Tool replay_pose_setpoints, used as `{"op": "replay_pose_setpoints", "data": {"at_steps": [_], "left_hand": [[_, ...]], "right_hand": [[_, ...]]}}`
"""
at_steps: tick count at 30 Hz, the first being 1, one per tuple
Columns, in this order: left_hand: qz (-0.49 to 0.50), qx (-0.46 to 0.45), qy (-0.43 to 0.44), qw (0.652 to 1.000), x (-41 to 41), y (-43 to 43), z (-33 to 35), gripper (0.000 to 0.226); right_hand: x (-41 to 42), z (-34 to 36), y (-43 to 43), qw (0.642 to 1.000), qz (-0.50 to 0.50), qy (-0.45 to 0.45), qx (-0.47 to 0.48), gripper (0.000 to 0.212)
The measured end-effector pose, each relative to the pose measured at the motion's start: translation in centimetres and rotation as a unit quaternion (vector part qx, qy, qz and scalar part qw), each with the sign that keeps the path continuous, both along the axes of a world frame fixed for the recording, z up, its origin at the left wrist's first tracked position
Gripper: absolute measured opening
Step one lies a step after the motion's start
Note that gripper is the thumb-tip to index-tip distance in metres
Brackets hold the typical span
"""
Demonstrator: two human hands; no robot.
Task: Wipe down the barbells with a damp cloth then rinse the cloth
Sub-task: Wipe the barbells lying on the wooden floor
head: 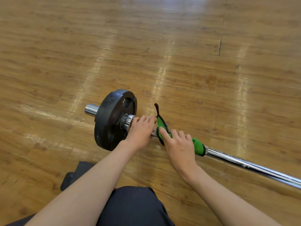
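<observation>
A chrome barbell [247, 165] lies on the wooden floor, running from the lower right up to a black weight plate [110, 121] standing on its edge. A green cloth [197, 146] with a black border is wrapped round the bar just right of the plate, one corner sticking up. My right hand [179, 147] grips the cloth around the bar, index finger stretched along it. My left hand [140, 131] holds the bar beside the chrome collar [127, 121] against the plate.
The wooden floor [162, 54] stretches out on all sides. My knee in dark trousers [135, 207] fills the bottom centre, and a dark shoe [73, 175] sits at the lower left of it.
</observation>
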State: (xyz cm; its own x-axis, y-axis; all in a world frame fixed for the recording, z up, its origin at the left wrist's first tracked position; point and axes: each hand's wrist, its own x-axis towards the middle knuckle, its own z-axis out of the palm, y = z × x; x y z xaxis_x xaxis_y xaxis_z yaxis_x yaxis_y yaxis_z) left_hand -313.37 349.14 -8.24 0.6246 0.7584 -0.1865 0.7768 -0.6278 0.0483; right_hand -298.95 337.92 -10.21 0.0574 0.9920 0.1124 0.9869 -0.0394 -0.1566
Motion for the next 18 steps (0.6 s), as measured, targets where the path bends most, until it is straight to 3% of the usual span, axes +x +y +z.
{"op": "replay_pose_setpoints", "data": {"at_steps": [6, 11, 13, 15, 18], "left_hand": [[-0.009, 0.002, -0.009, 1.000, 0.0, -0.1, 0.1, 0.057], [-0.019, 0.003, -0.013, 1.000, 0.0, 0.1, 0.1, 0.055], [-0.028, 0.006, -0.019, 0.999, 0.0, 0.2, -0.1, 0.053], [-0.031, 0.011, -0.030, 0.999, 0.0, 0.4, -0.2, 0.049], [-0.029, 0.024, -0.036, 0.999, -0.1, 0.6, -0.6, 0.046]], "right_hand": [[2.3, 0.8, -0.9, 0.999, -0.053, 0.002, 0.002, 0.024], [0.4, 3.2, 5.1, 0.955, -0.158, 0.129, -0.215, 0.036], [-0.9, 3.6, 7.1, 0.941, -0.162, 0.152, -0.255, 0.043], [-2.3, 3.3, 7.7, 0.953, -0.152, 0.143, -0.220, 0.040], [-3.4, 2.0, 6.2, 0.988, -0.102, 0.070, -0.093, 0.024]]}}
